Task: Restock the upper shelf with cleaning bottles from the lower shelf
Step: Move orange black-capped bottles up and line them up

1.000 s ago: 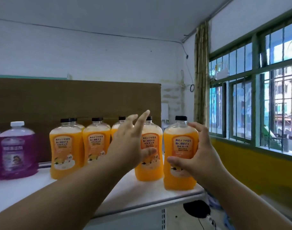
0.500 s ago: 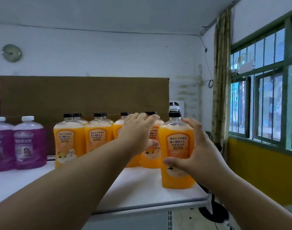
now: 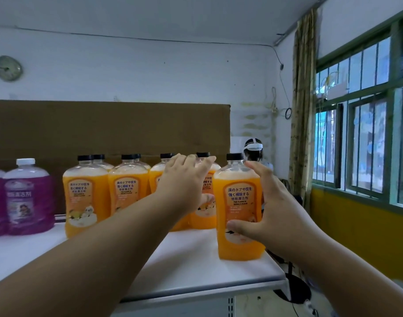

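Several orange cleaning bottles with black caps stand in rows on the white upper shelf. My right hand grips the rightmost orange bottle, which stands upright near the shelf's front right corner; the thumb lies across its label and the fingers curl round its right side. My left hand reaches forward with straight fingers laid against the neighbouring orange bottle, which stands farther back. That hand hides much of this bottle.
Purple bottles with white caps stand at the shelf's left. A brown board backs the shelf. Its right edge drops off to the floor near barred windows. A person wearing a white headset is behind the bottles.
My left hand's fingers dropped from spread and raised to flat against the neighbouring bottle, which now stands farther back. My right hand kept its hold on the rightmost bottle.
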`<state>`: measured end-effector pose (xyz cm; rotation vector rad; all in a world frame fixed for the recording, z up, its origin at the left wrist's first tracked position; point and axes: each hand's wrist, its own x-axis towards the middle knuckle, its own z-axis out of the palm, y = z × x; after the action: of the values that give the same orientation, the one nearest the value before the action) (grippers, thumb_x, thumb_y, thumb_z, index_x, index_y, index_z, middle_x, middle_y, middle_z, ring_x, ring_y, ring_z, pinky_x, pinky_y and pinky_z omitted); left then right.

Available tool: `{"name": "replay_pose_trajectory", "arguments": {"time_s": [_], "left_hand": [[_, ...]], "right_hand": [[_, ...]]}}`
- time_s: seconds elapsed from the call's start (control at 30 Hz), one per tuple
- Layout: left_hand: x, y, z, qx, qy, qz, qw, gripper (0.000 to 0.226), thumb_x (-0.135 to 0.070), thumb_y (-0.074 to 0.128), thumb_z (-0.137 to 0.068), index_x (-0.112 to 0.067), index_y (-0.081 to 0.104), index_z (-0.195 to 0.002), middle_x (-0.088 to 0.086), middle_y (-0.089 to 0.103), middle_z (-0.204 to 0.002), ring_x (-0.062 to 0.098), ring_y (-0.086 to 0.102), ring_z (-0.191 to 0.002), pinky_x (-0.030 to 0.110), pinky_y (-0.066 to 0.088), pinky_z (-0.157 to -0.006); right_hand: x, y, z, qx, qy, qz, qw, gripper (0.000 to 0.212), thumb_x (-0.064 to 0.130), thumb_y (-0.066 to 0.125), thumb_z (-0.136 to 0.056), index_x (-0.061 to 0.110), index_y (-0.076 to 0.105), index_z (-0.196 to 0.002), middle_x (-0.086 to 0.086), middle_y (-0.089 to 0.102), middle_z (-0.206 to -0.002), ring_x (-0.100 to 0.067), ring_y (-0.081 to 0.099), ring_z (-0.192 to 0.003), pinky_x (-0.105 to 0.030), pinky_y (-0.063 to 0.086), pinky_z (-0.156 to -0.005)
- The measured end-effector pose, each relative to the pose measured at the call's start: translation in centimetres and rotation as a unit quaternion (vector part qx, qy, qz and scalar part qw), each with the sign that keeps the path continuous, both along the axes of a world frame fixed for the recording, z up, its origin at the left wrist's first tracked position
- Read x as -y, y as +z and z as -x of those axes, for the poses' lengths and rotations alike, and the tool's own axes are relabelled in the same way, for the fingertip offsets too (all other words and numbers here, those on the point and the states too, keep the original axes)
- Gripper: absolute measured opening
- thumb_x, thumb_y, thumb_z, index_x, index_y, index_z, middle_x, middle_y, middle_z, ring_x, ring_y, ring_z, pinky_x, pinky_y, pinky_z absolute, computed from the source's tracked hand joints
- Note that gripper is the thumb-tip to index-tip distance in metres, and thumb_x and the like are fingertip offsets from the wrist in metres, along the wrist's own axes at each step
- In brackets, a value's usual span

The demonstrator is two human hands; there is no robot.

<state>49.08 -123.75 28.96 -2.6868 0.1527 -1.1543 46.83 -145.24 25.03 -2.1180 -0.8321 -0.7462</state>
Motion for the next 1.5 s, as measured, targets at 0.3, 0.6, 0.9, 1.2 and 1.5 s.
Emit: {"name": "replay_pose_trajectory", "arguments": {"time_s": [0.3,0.6,0.9,1.2,1.5], "left_hand": [[-5.2,-2.9,9.4,-0.135,-0.059,0.163,0.975,0.052,-0.062,0.067,-0.081,-0.046,0.048,-0.126,-0.021,0.053,-0.126,0.001,0.050,-0.108,0.017,0.043,-0.080],[-18.0,-5.5,16.3,-0.266,0.041,0.185,0.945,0.071,-0.080,0.053,-0.078,-0.045,0.039,-0.138,-0.016,0.050,-0.141,0.005,0.052,-0.109,0.027,0.045,-0.091],[-24.1,-6.2,17.1,-0.302,0.091,0.139,0.939,0.091,-0.090,0.032,-0.076,-0.026,0.049,-0.138,0.003,0.050,-0.142,0.024,0.045,-0.128,0.044,0.042,-0.102],[-24.3,-6.8,16.9,-0.307,0.077,0.108,0.942,0.082,-0.083,0.026,-0.084,-0.027,0.042,-0.141,0.010,0.047,-0.143,0.031,0.040,-0.132,0.051,0.037,-0.104],[-24.2,-6.6,17.2,-0.312,0.077,0.132,0.938,0.076,-0.084,0.030,-0.083,-0.034,0.045,-0.138,0.005,0.051,-0.138,0.025,0.043,-0.126,0.045,0.041,-0.100]], "right_hand": [[-3.7,0.3,-0.4,0.000,-0.015,-0.016,1.000,0.111,0.045,0.091,-0.057,0.061,0.012,-0.133,0.012,0.037,-0.120,-0.008,0.053,-0.094,-0.016,0.040,-0.064],[-16.3,0.8,2.7,-0.009,0.015,-0.013,1.000,0.098,0.041,0.088,-0.065,0.054,0.018,-0.134,0.005,0.046,-0.130,-0.011,0.056,-0.097,-0.019,0.048,-0.066],[-27.8,0.7,5.1,-0.009,0.004,-0.011,1.000,0.098,0.039,0.086,-0.070,0.047,0.019,-0.142,0.003,0.047,-0.135,-0.008,0.050,-0.100,-0.023,0.046,-0.073],[-29.5,0.6,5.8,0.003,-0.050,0.015,0.999,0.099,0.045,0.083,-0.072,0.048,0.016,-0.146,-0.006,0.035,-0.147,-0.017,0.050,-0.113,-0.027,0.045,-0.081],[-29.6,0.6,5.9,-0.007,-0.037,0.004,0.999,0.097,0.046,0.082,-0.073,0.048,0.017,-0.145,-0.005,0.038,-0.142,-0.022,0.055,-0.114,-0.028,0.050,-0.079]]}}
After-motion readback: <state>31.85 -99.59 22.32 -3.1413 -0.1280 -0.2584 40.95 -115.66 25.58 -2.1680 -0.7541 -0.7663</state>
